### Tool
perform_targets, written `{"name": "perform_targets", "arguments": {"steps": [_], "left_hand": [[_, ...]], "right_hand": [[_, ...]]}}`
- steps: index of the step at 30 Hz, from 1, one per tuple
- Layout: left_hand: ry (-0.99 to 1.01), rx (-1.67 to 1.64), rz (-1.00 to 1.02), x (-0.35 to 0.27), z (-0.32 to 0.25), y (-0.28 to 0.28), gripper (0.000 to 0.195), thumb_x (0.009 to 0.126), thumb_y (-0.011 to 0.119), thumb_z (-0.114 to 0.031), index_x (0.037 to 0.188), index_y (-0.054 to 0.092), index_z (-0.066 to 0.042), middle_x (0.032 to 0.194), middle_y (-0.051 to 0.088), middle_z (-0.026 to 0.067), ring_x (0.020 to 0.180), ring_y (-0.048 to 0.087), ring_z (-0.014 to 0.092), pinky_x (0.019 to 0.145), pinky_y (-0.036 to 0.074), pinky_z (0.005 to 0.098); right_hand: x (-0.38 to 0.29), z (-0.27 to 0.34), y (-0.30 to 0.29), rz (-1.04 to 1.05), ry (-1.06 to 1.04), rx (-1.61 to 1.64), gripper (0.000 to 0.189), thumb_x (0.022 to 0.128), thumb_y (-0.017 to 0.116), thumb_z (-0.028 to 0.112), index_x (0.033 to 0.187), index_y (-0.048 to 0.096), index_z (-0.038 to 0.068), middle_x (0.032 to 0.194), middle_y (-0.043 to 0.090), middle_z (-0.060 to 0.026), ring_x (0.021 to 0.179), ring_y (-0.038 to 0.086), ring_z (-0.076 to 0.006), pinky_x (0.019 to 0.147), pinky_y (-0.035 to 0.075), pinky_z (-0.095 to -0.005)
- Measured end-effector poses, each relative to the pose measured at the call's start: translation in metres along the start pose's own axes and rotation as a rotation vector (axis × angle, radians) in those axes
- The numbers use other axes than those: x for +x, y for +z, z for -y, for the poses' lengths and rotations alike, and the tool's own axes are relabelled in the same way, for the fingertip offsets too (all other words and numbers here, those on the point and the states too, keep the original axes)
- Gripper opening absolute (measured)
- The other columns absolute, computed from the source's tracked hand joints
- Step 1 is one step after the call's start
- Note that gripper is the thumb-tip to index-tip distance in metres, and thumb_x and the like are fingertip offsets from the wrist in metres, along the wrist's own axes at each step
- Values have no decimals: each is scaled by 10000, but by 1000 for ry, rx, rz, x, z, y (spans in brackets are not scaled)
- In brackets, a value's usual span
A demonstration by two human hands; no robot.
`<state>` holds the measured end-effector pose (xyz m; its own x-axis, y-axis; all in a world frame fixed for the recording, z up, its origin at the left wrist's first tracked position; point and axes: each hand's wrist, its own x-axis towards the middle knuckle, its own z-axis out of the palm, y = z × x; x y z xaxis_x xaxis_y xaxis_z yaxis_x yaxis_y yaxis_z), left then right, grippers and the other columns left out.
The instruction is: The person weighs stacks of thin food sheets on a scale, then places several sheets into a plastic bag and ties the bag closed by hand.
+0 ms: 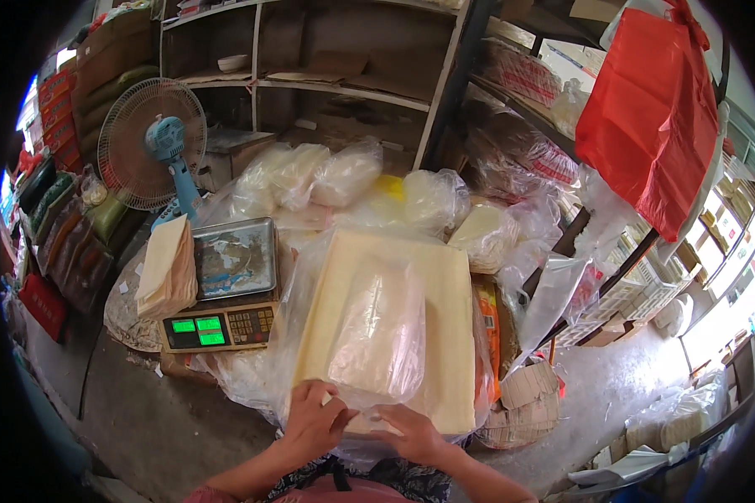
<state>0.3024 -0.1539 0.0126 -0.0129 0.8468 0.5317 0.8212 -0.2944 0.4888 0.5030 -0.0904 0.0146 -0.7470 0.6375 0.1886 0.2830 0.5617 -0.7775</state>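
Observation:
A clear plastic bag (380, 333) with pale contents lies on a large stack of cream-coloured sheets (447, 302), which sits in an opened clear plastic wrapping. My left hand (318, 415) pinches the near left end of the bag. Close beside it, my right hand (409, 431) has its fingers on the bag's near right end. To the left stands a digital scale (236, 258) with a metal tray and lit green displays. A folded stack of pale sheets (168, 267) rests over the scale's left edge.
Several filled clear bags (346, 173) line the back of the work surface. A blue fan (170, 141) stands at the back left. At the upper right hang red plastic bags (654, 126). Wooden shelves (346, 85) rise behind, and a bundle of cardboard (522, 402) is at the right.

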Motion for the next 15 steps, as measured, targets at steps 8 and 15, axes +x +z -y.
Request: {"name": "perform_targets", "arguments": {"steps": [8,15], "left_hand": [[112,-325,-10,18,-19,9,272,668,759,-59,909,635,-77,790,622,62,803,609,275,682,497,341],[-16,-361,72,-2,13,35,153,715,747,-144,806,647,-72,732,600,73,637,585,271,551,469,348]], "right_hand": [[8,-27,18,-36,-192,-376,292,771,686,181,1020,607,49,890,624,-112,838,587,-335,730,482,-403],[1,-2,15,-216,176,54,265,775,621,62,1037,576,64,907,630,-107,857,599,-283,742,490,-381]]}}
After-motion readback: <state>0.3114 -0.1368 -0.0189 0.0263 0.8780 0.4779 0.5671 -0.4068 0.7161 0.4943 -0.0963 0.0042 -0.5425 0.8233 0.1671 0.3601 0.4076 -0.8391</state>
